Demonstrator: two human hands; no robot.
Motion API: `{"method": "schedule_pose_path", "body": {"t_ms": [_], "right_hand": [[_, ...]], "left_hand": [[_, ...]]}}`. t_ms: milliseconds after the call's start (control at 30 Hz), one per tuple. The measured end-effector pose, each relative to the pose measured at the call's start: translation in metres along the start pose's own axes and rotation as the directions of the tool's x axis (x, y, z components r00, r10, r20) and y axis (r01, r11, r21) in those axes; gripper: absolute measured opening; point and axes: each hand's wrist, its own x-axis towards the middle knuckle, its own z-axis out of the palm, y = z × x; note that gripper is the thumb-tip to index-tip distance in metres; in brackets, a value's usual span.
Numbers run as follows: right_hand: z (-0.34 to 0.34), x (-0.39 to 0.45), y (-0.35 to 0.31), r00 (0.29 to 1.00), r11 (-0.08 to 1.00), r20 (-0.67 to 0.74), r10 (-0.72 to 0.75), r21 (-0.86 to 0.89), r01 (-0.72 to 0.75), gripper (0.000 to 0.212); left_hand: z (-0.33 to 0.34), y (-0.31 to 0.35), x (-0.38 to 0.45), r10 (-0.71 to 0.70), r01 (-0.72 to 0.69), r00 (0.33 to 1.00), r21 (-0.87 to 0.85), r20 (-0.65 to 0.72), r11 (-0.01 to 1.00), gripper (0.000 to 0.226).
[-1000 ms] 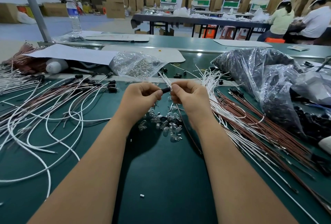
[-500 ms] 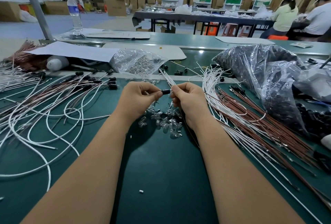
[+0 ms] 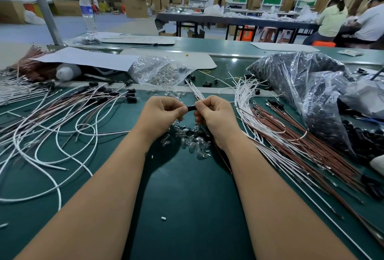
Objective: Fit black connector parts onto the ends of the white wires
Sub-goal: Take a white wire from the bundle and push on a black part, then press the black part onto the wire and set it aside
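While both hands meet above the green table (image 3: 187, 207), left hand (image 3: 164, 114) and right hand (image 3: 214, 114) fingers pinching a black connector (image 3: 191, 107), white wires (image 3: 194, 91) behind.

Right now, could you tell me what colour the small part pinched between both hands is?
Black; the connector part shows best in the head view.

left hand (image 3: 164, 114), right hand (image 3: 214, 114), fingers curled, fingertips nearly meeting
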Motion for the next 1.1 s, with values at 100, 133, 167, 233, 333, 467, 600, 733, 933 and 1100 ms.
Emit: {"method": "schedule_pose_path", "body": {"t_ms": [100, 133, 167, 233, 333, 467, 600, 733, 933, 1100], "right_hand": [[0.001, 0.0, -0.001, 1.0, 1.0, 0.004, -0.007, -0.004, 0.007, 0.02], [0.0, 0.0, -0.001, 1.0, 1.0, 0.006, -0.008, 0.001, 0.008, 0.02], [0.0, -0.001, -0.001, 1.0, 1.0, 0.004, -0.011, 0.01, 0.011, 0.02], [-0.001, -0.001, -0.001, 1.0, 0.999, -0.013, -0.025, 0.027, 0.025, 0.018], [0.001, 0.001, -0.002, 0.995, 0.997, -0.074, -0.068, 0.021, 0.07, 0.013], [0.002, 0.002, -0.008, 0.988, 0.994, -0.124, -0.097, 0.038, 0.102, 0.013], [-0.02, 0.005, -0.01, 0.935, 0.975, -0.326, -0.143, -0.208, 0.077, 0.022], [-0.034, 0.011, -0.004, 0.905, 0.764, -0.336, -0.262, -0.645, -0.018, 0.024], [-0.027, 0.011, 0.002, 0.984, 0.364, -0.132, -0.116, -0.928, -0.081, 0.017], [-0.028, 0.007, -0.004, 0.967, 0.524, -0.197, -0.162, -0.848, -0.085, 0.01]], "left_hand": [[0.001, 0.0, -0.001, 0.002, -0.002, 1.0, -0.01, -0.005, 1.0, 0.007], [0.001, 0.0, -0.001, 0.003, -0.003, 1.0, -0.011, -0.001, 1.0, 0.007], [0.002, 0.001, -0.001, 0.006, -0.006, 1.0, -0.011, -0.002, 1.0, 0.008], [0.004, 0.005, 0.0, 0.023, -0.023, 0.999, -0.014, -0.03, 1.0, 0.008], [0.006, 0.01, 0.0, 0.095, -0.092, 0.992, 0.037, -0.078, 0.995, 0.01], [-0.008, 0.011, 0.003, 0.176, -0.151, 0.982, 0.285, -0.065, 0.946, 0.017], [-0.043, -0.001, 0.005, 0.337, 0.083, 0.822, 0.681, -0.459, 0.728, 0.028], [-0.055, -0.016, 0.003, 0.06, 0.488, 0.789, 0.683, -0.611, 0.543, 0.068], [-0.029, -0.007, 0.012, 0.182, 0.227, 0.889, 0.75, -0.42, 0.621, 0.077], [-0.006, -0.009, 0.011, 0.015, 0.091, 0.989, 0.674, -0.15, 0.733, 0.054]]}}
